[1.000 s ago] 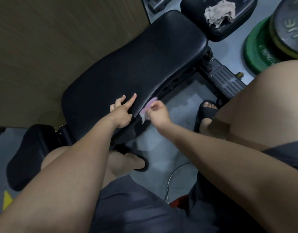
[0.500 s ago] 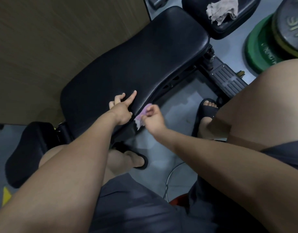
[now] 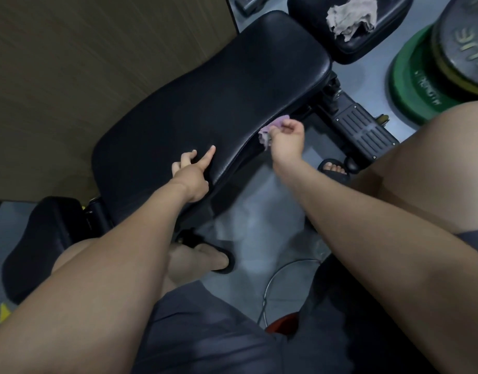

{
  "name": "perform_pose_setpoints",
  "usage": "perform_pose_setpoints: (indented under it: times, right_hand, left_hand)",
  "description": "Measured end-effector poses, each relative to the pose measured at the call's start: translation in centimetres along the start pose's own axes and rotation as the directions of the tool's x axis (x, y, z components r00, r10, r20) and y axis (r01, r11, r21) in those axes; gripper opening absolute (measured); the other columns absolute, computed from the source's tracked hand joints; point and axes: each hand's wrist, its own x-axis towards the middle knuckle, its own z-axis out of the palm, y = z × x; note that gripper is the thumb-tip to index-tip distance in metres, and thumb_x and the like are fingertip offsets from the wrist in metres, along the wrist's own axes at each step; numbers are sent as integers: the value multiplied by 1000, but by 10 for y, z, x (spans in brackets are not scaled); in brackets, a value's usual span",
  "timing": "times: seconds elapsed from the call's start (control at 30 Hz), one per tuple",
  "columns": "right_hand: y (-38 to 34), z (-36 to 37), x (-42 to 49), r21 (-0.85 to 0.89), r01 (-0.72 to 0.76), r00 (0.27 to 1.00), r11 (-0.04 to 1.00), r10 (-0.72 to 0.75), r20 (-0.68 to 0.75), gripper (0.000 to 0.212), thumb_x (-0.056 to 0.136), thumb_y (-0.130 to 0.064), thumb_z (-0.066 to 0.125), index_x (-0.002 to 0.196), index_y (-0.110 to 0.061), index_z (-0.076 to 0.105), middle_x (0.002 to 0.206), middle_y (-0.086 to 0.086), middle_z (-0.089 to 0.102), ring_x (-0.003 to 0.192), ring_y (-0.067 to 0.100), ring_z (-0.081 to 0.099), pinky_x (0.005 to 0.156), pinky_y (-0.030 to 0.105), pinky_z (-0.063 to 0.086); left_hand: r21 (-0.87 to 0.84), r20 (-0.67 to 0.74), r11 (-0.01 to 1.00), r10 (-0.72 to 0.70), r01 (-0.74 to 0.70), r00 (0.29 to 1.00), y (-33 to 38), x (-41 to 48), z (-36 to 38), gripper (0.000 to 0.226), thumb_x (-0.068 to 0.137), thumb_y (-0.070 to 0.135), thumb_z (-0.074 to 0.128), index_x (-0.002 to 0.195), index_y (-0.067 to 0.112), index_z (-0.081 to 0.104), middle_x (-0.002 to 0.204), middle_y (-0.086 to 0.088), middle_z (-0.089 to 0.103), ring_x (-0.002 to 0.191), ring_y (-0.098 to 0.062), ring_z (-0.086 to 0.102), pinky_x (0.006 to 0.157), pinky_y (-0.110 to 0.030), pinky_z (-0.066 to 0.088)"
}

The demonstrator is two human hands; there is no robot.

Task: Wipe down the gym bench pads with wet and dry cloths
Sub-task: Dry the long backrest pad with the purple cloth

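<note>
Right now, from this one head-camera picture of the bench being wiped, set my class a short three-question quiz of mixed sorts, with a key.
1. True or false: the right hand grips the pink cloth.
2. The beige cloth lies: A on the floor; B on the small pad; C on the long pad.
3. Which hand touches the long pad's top?
Key: 1 true; 2 B; 3 the left hand, index finger extended.

I note dim, flat light; faint sheen along the bench pad [image 3: 213, 103] edge; wide-angle bending at frame edges; floor [image 3: 259, 217] smeared
</note>
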Motion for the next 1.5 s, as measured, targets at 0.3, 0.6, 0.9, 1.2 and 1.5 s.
perform_pose_setpoints:
  times: [0.3, 0.6, 0.9, 1.2, 1.5]
  right_hand:
    - [6, 3, -10, -43, 21, 986, 999, -14, 164, 37, 91, 19, 48, 84, -17, 45, 72, 3, 58, 42, 1, 58, 45, 17, 46]
    - [28, -10, -16, -177, 204, 942, 963, -143, 304, 33, 88, 15, 55, 87, -18, 51, 82, 0, 60, 66, -7, 56, 73, 19, 47]
    - [-33, -29, 56, -166, 234, 972, 958, -235, 11, 29, 87, -7, 63, 93, -32, 50, 95, -4, 58, 85, 11, 59, 86, 30, 51]
    - [-26, -19, 42, -89, 90, 993, 992, -84, 78, 27, 83, 12, 43, 89, -15, 45, 69, 5, 60, 51, -1, 58, 59, 16, 51]
    - [25, -7, -15, -189, -129, 927, 973, 187, 326, 29, 95, 7, 48, 92, -20, 41, 73, 5, 66, 53, 6, 59, 57, 18, 48]
  left_hand:
    - [57, -44, 998, 34, -32, 998, 17, 8, -16, 81, 95, 20, 63, 157, 47, 18, 161, 6, 3, 138, -27, 20, 111, -31, 31]
    - [83, -65, 983, 167, -162, 984, 90, 42, -44, 67, 102, 34, 55, 154, 55, 18, 167, 6, -6, 153, -35, 2, 124, -46, 16]
    - [147, 61, 987, 50, -58, 997, 113, 66, -49, 78, 104, 40, 52, 145, 70, -7, 165, 9, -27, 152, -44, -12, 120, -63, 14]
    - [145, 109, 988, 37, -52, 993, 116, 69, -53, 80, 104, 37, 53, 148, 66, -7, 165, 8, -27, 150, -48, -14, 120, -60, 15]
    - [184, 102, 982, 17, -35, 995, 121, 71, -50, 83, 104, 34, 52, 147, 65, -11, 164, 7, -28, 150, -49, -13, 119, -57, 19]
